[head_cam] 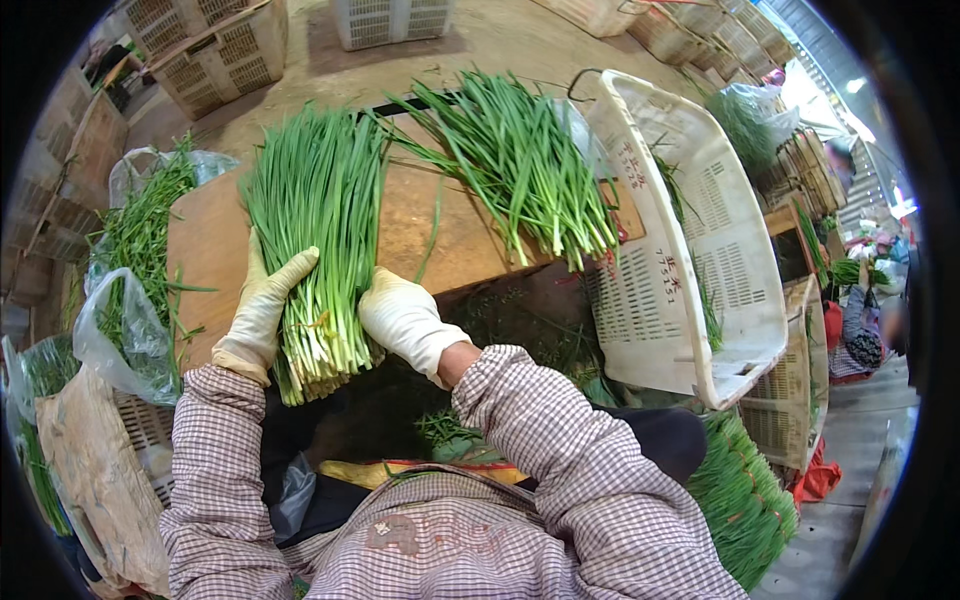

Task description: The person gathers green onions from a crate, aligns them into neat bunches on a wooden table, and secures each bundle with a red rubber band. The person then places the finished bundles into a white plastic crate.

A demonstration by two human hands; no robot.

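Note:
A thick bundle of green garlic chives (322, 202) lies on the brown board (409, 217), its pale stem ends hanging over the near edge. My left hand (262, 307), in a pale glove, clasps the bundle's left side with the thumb laid across the top. Against the right side presses my right hand (405, 319), also gloved, its fingers partly hidden by the stems. A looser pile of chives (517, 165) rests at the board's right end, stems towards me. One single chive leaf (433, 229) lies between the two.
A white plastic crate (652, 315) stands tilted right of the board. Left is a clear plastic bag (135, 330) with chive scraps (142, 202). Bundled chives (739, 495) are stacked at lower right. Crates (217, 56) stand beyond; a person (862, 330) sits far right.

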